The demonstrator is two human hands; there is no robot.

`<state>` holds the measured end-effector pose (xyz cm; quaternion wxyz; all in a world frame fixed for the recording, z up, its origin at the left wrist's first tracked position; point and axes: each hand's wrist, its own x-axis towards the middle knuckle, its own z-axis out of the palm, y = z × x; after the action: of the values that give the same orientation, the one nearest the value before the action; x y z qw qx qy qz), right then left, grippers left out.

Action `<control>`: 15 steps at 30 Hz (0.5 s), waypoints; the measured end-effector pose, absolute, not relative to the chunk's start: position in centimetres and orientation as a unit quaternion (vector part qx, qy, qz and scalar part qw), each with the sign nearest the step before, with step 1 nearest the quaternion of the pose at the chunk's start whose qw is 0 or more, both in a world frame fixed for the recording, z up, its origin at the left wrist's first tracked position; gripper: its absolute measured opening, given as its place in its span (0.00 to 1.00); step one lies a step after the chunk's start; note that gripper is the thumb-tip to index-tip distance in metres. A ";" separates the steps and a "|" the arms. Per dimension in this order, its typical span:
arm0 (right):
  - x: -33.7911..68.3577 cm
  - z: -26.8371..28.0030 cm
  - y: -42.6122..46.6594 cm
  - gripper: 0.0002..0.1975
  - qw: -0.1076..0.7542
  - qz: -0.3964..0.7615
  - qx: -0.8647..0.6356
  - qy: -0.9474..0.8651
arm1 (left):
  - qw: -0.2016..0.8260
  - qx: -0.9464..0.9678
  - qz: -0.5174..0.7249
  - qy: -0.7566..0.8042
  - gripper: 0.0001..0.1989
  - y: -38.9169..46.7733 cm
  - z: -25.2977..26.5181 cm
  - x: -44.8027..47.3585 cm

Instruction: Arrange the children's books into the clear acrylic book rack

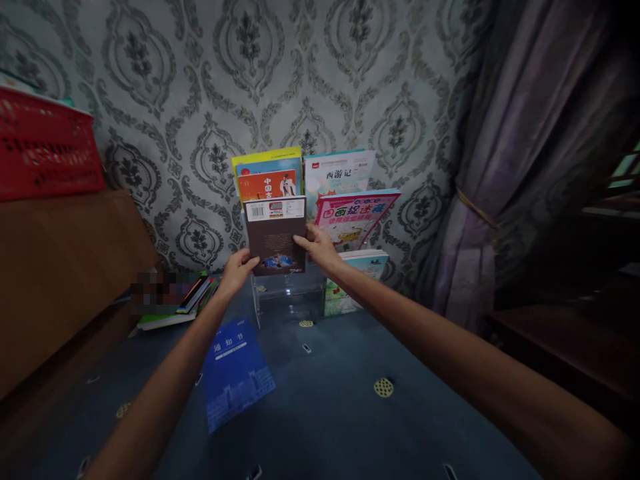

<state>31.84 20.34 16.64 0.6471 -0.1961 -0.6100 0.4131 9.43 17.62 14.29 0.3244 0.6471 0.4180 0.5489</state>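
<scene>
A dark brown book [277,233], its barcode side facing me, is held upright between both hands. My left hand [239,268] grips its lower left edge, thumb on the cover. On the right edge, my right hand [317,247] pinches the book with its thumb in front. Behind it stand an orange book [267,183] and a yellow-edged book [267,156] in a clear acrylic book rack [287,300]. The rack's right side holds a pale book [337,170], a pink-bordered book [357,217] and a green-and-blue book [345,300].
A blue booklet [236,370] lies on the dark blue patterned cloth [340,413]. At left, a stack of books [175,310] sits beside a cardboard box [65,267] with a red basket [47,143] on top. A gathered curtain [465,233] hangs at right against the patterned wall [295,73].
</scene>
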 end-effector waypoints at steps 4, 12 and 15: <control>31.8 15.6 20.6 0.15 0.645 0.407 -0.200 -0.615 | 0.317 0.666 0.543 0.401 0.18 18.0 13.4 9.2; 31.8 14.9 20.5 0.17 0.625 0.387 -0.210 -0.644 | 0.274 0.681 0.547 0.403 0.15 18.5 12.5 8.9; 31.9 15.4 20.7 0.17 0.617 0.382 -0.190 -0.662 | 0.256 0.681 0.552 0.407 0.17 18.7 12.6 8.9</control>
<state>31.89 20.70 15.41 0.6166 -0.1900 -0.6616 0.3820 8.86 18.68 12.60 0.2563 0.6807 0.4072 0.5525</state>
